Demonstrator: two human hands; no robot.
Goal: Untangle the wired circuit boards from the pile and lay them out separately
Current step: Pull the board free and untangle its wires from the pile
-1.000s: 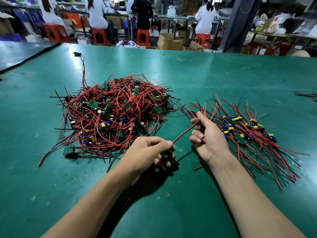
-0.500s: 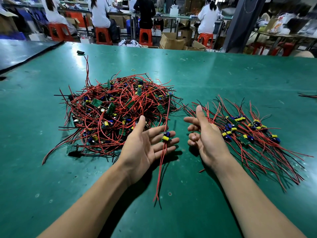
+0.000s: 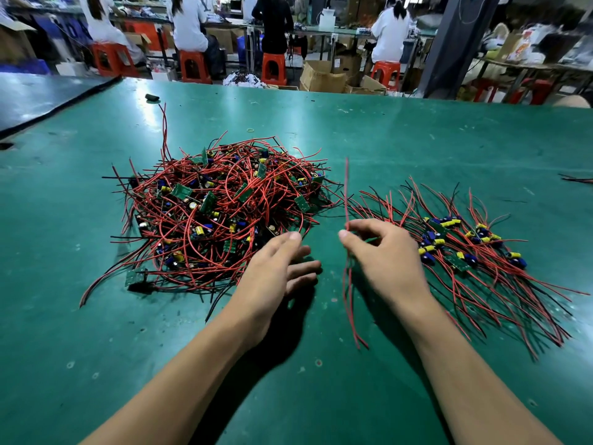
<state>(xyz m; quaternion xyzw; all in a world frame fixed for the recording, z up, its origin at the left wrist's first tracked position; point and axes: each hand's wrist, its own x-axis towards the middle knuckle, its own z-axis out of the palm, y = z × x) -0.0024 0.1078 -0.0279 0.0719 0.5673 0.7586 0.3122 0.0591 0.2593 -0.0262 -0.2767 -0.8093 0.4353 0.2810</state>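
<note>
A tangled pile of small green circuit boards with red and black wires lies on the green table, left of centre. To the right, several separated boards lie side by side with their wires fanned out. My right hand is curled between the two groups, shut on one wired circuit board; its red wires stick up above the fingers and hang below the hand. The board itself is hidden in the hand. My left hand is open and empty, fingers spread at the pile's near right edge.
A small black object and a thin ring lie beyond the pile. More wires poke in at the right edge. Behind the table's far edge, people sit on orange stools among cardboard boxes.
The wired board that lay on my left hand's fingers is now in my right hand, with its wires upright. My left hand turned palm down and moved toward the pile.
</note>
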